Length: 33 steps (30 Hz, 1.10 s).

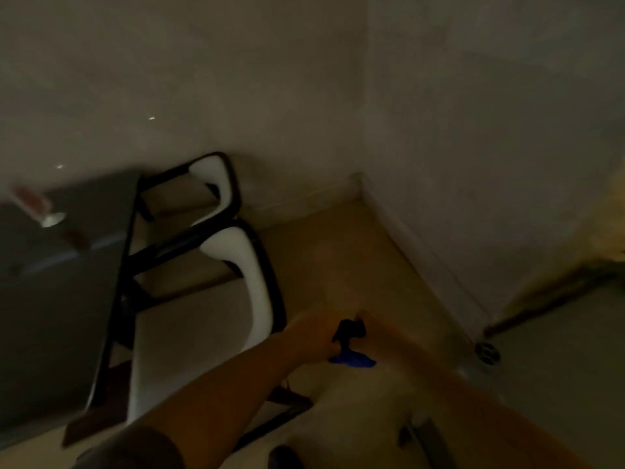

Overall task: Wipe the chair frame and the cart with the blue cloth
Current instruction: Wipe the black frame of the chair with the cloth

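The view is dim and blurred. My left hand and my right hand meet low in the middle, above the floor. Between them is the blue cloth; its upper part looks dark and bunched, and its bright blue end hangs below the hands. Both hands appear closed on it. Just left of my left hand stands the nearer chair, with a white back and a black frame. A second, matching chair stands behind it by the wall. I cannot make out a cart for certain.
A dark table with small items on it fills the left side, with both chairs pushed up to it. Walls meet in a corner ahead. A round floor drain and a long leaning handle are at the right. A metal bar lies low.
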Each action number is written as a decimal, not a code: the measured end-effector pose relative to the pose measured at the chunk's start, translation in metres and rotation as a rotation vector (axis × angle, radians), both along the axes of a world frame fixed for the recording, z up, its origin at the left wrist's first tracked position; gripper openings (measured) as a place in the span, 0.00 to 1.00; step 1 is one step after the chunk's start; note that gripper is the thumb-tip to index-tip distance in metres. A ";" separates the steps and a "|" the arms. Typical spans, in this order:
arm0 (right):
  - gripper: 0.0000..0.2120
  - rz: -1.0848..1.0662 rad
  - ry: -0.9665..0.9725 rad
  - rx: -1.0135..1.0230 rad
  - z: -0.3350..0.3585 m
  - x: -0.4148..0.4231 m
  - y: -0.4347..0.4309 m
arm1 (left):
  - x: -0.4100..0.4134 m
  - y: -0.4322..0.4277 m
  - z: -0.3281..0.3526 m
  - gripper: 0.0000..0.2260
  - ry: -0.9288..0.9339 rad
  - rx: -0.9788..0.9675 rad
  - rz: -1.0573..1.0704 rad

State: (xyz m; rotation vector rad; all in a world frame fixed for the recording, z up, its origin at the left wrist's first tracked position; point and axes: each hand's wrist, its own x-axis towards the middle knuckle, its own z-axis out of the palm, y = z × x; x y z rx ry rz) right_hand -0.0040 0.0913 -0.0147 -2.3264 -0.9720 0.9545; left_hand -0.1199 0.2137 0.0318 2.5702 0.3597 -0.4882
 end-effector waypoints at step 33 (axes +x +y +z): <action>0.14 0.180 0.026 -0.063 -0.154 -0.021 0.218 | -0.034 0.154 -0.194 0.10 0.063 -0.052 0.938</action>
